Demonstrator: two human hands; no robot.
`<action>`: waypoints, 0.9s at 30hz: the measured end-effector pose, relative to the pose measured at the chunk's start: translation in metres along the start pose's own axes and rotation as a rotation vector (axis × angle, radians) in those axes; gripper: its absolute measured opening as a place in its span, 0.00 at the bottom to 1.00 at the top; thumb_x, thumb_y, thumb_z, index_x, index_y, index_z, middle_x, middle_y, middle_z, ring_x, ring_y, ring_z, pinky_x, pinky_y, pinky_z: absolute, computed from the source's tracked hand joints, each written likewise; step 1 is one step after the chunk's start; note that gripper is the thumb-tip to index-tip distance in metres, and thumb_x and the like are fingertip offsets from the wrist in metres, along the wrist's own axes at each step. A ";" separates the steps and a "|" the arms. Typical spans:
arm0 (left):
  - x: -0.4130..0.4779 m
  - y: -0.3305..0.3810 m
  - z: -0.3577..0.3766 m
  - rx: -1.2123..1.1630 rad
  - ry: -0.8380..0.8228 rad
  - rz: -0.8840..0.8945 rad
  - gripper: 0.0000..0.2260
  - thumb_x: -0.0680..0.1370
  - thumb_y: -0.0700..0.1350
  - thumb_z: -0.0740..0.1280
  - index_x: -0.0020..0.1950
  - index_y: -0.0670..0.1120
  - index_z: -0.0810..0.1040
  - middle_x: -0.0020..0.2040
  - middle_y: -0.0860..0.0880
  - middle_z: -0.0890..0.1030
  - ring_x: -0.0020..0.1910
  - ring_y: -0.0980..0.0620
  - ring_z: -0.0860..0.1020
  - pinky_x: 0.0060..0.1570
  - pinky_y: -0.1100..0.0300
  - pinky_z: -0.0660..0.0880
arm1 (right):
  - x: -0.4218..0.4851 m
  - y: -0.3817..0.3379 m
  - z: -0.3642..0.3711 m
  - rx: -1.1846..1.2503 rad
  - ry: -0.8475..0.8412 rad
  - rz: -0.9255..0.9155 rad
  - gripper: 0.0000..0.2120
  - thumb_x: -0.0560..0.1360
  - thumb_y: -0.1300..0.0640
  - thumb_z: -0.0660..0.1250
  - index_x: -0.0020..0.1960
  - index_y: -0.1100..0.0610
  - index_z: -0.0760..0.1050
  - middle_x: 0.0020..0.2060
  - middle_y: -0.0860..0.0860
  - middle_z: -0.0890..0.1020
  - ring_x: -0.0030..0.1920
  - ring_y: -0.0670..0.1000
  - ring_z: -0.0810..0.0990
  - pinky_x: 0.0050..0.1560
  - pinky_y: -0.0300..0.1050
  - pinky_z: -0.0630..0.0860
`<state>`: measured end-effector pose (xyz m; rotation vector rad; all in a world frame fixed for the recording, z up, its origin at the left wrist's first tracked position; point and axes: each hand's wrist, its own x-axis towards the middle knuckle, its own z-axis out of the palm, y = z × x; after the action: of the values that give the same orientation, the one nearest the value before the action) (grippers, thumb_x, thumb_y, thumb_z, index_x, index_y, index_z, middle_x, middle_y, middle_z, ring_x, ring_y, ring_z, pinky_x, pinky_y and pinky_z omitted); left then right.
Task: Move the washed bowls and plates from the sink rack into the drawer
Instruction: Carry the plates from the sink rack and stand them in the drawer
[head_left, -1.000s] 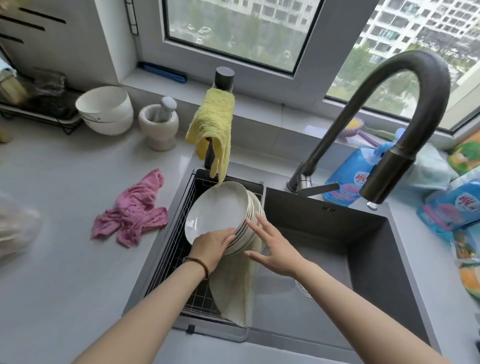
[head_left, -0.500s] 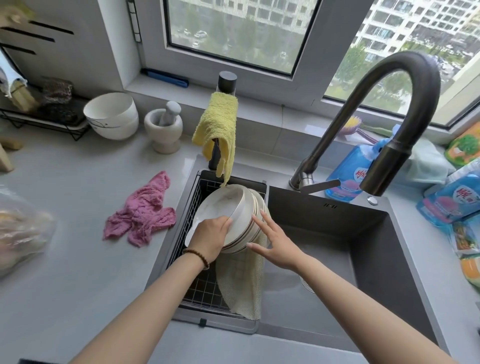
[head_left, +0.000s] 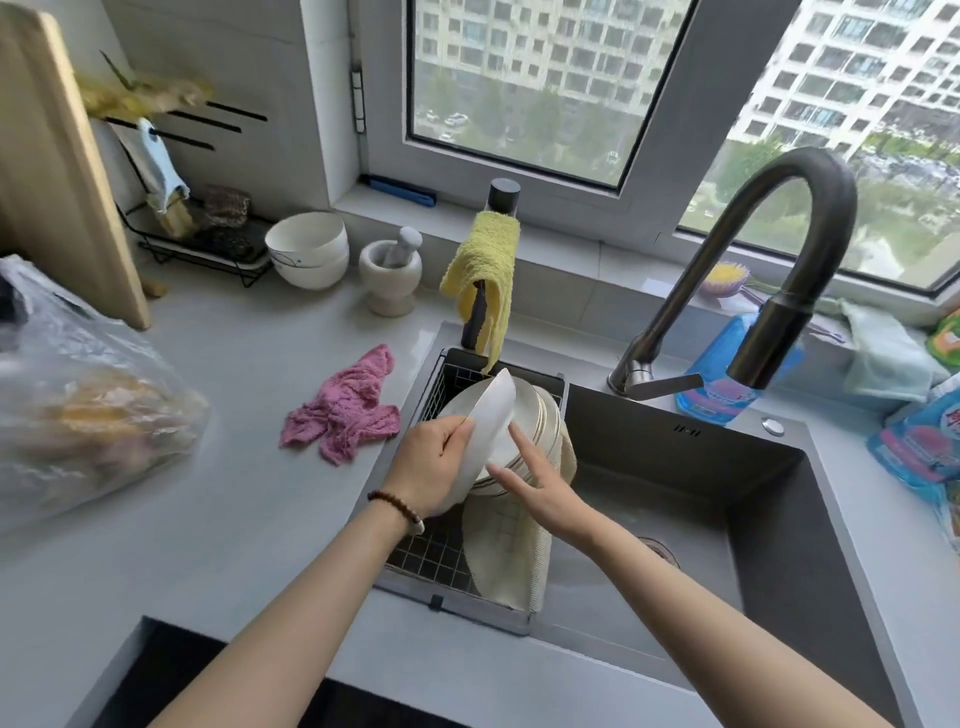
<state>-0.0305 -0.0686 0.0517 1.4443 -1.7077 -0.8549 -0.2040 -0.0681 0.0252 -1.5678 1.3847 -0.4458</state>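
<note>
Two hands at sink rack (head_left: 431, 556): left hand (head_left: 426, 462) grips front white plate (head_left: 491, 421) at lower rim, plate tilted on edge just beside stacked plates (head_left: 545, 421). Right hand (head_left: 540, 488), fingers straight, touches stack standing in rack over cream mat (head_left: 509, 561). Pink cloth (head_left: 345, 410) lies on counter (head_left: 234, 493) nearby.

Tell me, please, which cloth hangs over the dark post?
The yellow cloth; the pink cloth lies crumpled on the counter, the cream cloth sits beneath the plates.
</note>
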 end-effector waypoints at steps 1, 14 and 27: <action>-0.010 0.006 -0.006 -0.030 0.033 -0.007 0.17 0.81 0.46 0.58 0.32 0.47 0.70 0.28 0.51 0.69 0.27 0.54 0.66 0.29 0.62 0.62 | -0.007 -0.008 0.004 0.069 -0.022 -0.016 0.39 0.77 0.43 0.63 0.80 0.47 0.45 0.78 0.42 0.51 0.77 0.43 0.51 0.74 0.41 0.52; -0.266 0.083 -0.057 -0.251 0.597 -0.252 0.18 0.80 0.47 0.59 0.34 0.39 0.73 0.32 0.50 0.72 0.34 0.54 0.67 0.36 0.59 0.66 | -0.160 -0.056 0.125 0.458 -0.436 -0.277 0.45 0.69 0.39 0.74 0.75 0.30 0.48 0.73 0.33 0.63 0.74 0.44 0.64 0.76 0.55 0.61; -0.656 0.096 -0.080 -0.230 1.128 -0.578 0.18 0.79 0.51 0.60 0.44 0.36 0.78 0.37 0.44 0.76 0.37 0.52 0.71 0.38 0.58 0.67 | -0.407 -0.058 0.377 0.370 -1.094 -0.296 0.46 0.70 0.46 0.76 0.76 0.34 0.49 0.67 0.34 0.73 0.68 0.42 0.74 0.72 0.55 0.68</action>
<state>0.0576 0.5919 0.1014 1.7613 -0.3511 -0.3231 0.0047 0.4495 0.0220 -1.3446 0.2177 0.0295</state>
